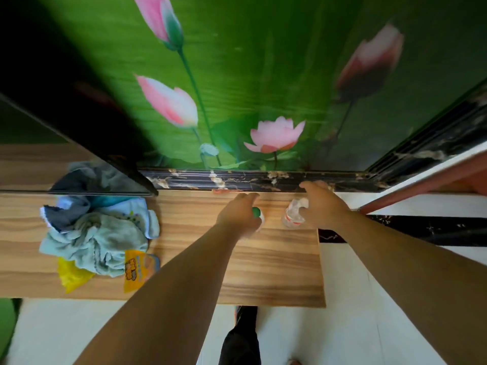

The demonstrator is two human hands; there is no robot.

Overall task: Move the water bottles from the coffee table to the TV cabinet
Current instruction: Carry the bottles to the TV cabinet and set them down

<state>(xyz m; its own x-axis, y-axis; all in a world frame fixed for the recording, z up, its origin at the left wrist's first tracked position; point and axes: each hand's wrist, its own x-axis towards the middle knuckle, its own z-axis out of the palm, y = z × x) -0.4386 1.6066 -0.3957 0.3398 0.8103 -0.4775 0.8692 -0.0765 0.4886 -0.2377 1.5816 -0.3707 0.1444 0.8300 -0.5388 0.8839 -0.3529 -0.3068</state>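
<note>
Two water bottles stand at the back right of the wooden TV cabinet top [263,270]. One has a green cap [256,212], and my left hand [238,216] is wrapped round it from the left. The other is a clear bottle with a red label [291,216]. My right hand [322,206] holds this one from the right, thumb on its near side and fingers reaching behind it towards the wall. Both hands are blurred and hide much of the bottles. The coffee table is out of view.
A heap of pale cloths [97,233] with a yellow bag [71,275] and an orange packet [138,267] lies on the cabinet's left part. The dark TV [79,114] stands at the left. A black marble ledge [250,180] runs along the green lotus wall.
</note>
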